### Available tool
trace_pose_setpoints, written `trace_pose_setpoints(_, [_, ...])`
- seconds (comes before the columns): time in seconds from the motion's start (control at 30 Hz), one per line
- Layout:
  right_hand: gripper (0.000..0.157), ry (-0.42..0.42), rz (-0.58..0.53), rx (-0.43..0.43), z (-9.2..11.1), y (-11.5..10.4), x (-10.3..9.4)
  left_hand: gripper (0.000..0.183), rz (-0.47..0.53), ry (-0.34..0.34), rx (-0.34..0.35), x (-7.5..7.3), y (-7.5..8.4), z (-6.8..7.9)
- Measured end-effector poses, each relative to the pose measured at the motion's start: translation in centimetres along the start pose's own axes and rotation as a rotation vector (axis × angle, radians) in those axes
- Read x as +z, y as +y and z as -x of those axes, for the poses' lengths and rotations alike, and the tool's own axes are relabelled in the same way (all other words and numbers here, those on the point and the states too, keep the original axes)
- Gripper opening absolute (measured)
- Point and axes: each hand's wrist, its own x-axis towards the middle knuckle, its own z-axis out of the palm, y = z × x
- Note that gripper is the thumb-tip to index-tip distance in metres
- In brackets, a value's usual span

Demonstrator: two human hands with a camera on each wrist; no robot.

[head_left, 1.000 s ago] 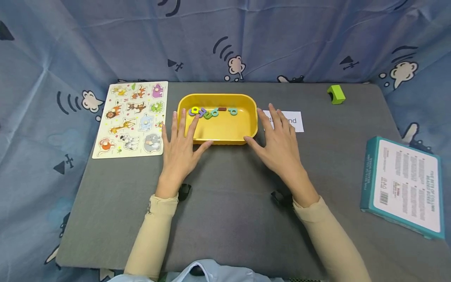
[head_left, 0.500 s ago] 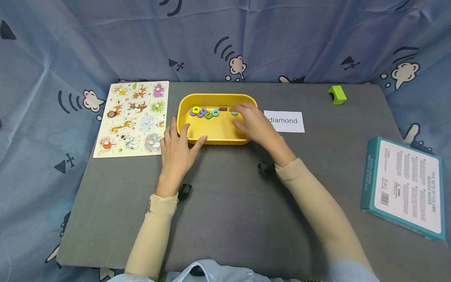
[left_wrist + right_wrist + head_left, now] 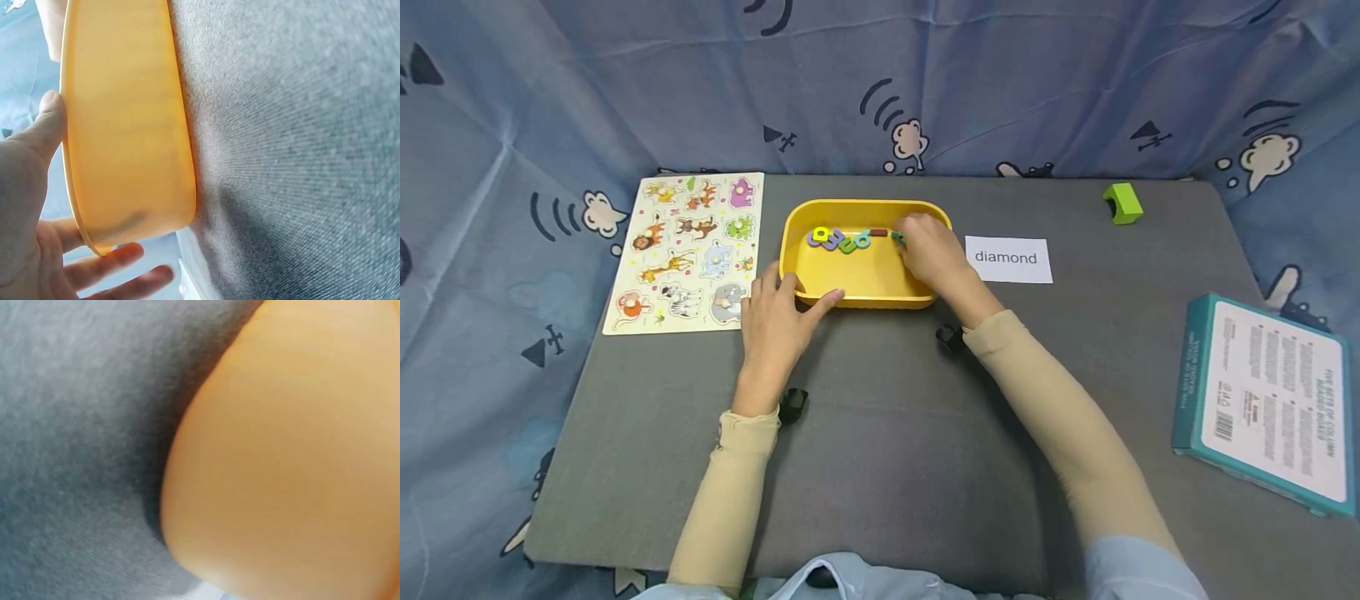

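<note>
A yellow plastic tray (image 3: 865, 282) stands at the table's far middle, with several small letters in its back half. Among them are a yellow letter (image 3: 821, 234), a purple letter (image 3: 832, 241), a green letter (image 3: 847, 247) and a brown bar (image 3: 878, 233). My left hand (image 3: 771, 329) grips the tray's near-left corner, thumb at the rim in the left wrist view. Inside the tray, at the right, my right hand (image 3: 932, 257) pinches a teal letter (image 3: 897, 237), mostly hidden by the fingers. The right wrist view shows only the tray's outer wall (image 3: 281, 456), blurred.
A white card (image 3: 1008, 259) reading "diamond" lies right of the tray. On the left is an animal picture board (image 3: 692, 250). A green arch block (image 3: 1123, 203) sits at the back right, and a teal box (image 3: 1266, 404) lies near the right edge.
My right hand has moved left from beside the tray into it, fingers closing on the teal letter and uncovering the card. My left hand has drawn back slightly onto the tray's corner.
</note>
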Motion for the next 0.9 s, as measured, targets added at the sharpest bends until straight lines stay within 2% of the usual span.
trace_pose_setpoints(0.13, [0.018,0.009,0.008,0.012,-0.25,0.15,0.41,0.073,0.008,-0.01,-0.011,-0.19,0.1,-0.05])
trace_pose_setpoints(0.37, [0.024,0.005,0.025,0.015,-0.44,0.3,0.59,0.072,0.018,-0.009,-0.025,-0.22,0.15,-0.06])
trace_pose_setpoints(0.63, [0.018,-0.074,0.015,-0.038,-0.31,0.56,0.2,0.072,0.017,0.006,-0.026,-0.25,0.13,-0.12])
trace_pose_setpoints(0.77, [0.011,-0.064,-0.053,-0.039,-0.09,0.64,0.07,0.071,0.02,0.01,-0.022,-0.32,0.17,-0.15])
trace_pose_setpoints(0.9, [0.017,-0.007,-0.208,-0.05,0.41,0.82,-0.34,0.071,0.02,0.008,-0.022,-0.37,0.2,-0.16])
